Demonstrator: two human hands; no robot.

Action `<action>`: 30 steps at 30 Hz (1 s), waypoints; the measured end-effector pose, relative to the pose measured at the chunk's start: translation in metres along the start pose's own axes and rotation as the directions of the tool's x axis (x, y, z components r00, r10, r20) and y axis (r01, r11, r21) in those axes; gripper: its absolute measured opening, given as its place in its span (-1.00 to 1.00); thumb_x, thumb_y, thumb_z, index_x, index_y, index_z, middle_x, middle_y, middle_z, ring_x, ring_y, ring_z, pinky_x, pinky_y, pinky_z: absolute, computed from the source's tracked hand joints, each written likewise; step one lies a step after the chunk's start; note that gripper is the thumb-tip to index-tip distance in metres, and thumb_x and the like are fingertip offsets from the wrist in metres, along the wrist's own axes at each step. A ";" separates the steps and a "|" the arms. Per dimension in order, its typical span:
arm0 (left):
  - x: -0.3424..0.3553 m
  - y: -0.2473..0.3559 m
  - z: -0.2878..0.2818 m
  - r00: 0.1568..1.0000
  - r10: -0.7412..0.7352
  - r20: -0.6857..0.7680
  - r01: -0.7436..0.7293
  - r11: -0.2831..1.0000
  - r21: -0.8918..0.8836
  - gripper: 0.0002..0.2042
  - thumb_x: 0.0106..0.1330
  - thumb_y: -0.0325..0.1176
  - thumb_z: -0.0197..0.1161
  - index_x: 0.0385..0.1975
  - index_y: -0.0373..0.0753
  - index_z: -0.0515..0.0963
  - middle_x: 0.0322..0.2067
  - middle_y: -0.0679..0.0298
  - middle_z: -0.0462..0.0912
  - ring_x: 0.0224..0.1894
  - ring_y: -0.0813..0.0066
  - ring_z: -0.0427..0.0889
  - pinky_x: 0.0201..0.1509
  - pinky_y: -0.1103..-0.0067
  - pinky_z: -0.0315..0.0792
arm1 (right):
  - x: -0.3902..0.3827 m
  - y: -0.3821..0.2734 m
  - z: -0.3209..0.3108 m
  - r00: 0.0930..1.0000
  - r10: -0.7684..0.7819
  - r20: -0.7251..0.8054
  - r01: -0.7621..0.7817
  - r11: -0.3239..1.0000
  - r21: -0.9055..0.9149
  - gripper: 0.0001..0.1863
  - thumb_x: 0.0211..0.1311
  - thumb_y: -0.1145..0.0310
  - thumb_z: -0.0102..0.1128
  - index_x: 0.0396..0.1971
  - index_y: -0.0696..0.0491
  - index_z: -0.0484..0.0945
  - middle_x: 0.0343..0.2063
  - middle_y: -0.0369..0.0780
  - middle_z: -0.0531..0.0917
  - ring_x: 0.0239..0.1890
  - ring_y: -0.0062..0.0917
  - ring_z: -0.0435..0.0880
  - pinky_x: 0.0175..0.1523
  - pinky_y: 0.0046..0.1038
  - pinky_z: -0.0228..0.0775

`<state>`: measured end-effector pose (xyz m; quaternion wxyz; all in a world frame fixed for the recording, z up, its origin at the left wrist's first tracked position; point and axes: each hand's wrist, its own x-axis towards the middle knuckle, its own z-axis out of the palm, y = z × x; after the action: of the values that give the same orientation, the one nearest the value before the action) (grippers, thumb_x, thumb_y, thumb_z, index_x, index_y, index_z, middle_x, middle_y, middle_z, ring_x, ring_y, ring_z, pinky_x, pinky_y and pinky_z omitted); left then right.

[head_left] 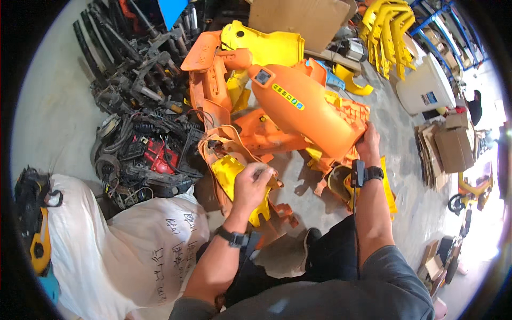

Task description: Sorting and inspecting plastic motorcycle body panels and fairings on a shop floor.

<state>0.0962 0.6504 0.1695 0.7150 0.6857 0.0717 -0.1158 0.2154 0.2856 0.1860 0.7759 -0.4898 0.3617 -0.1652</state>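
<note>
My right hand (368,145) grips the lower right edge of a large curved orange plastic body panel (306,109). The panel is tilted and carries a dark square near its upper end and a yellow label strip. My left hand (252,188) is closed above a yellow plastic piece (228,173) nested in an orange shell (210,141). Whatever its curled fingers hold, if anything, is hidden. More orange panels (213,88) and a wide yellow panel (272,47) lie heaped beyond the hands.
Dark metal fork-like parts (144,80) and tangled cables with a red part (161,156) pile up at left. A white sack (144,240) bulges near my left arm. At right are a white bin (426,85), cardboard boxes (454,144) and yellow frames (388,32).
</note>
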 end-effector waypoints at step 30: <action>0.011 -0.024 0.072 0.996 0.037 0.080 0.014 0.828 -0.560 -0.28 0.04 -0.49 0.45 0.19 -0.30 0.16 -0.02 0.15 0.47 -0.03 0.37 0.54 0.10 0.47 0.47 | -0.277 -0.008 -0.043 0.192 -0.185 0.964 0.974 0.157 -0.163 -0.68 -0.10 0.48 0.32 -0.25 0.15 0.52 -0.33 -0.13 0.58 -0.32 -0.30 0.56 -0.25 -0.33 0.36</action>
<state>0.0960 0.5768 0.1470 0.8876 0.4408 0.0672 -0.1152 -0.0045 0.4234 0.2920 0.3425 -0.8976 -0.2636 -0.0863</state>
